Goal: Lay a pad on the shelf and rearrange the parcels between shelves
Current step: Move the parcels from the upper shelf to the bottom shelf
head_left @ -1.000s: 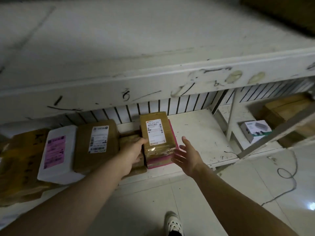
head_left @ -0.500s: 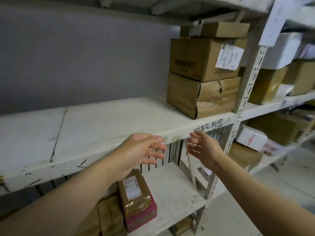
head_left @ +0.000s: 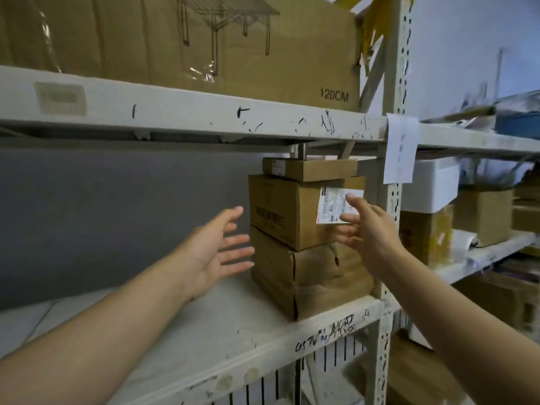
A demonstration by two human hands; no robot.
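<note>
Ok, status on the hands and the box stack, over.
Left hand open, right hand open, both empty. Box stack on shelf, three high, a hand on either side, not yet gripped. Post tight beside right hand.

Both my bare forearms reach forward; my left hand and right hand are spread, palms facing inward.

Both hands reach, fingers spread, toward stacked parcels.
</note>
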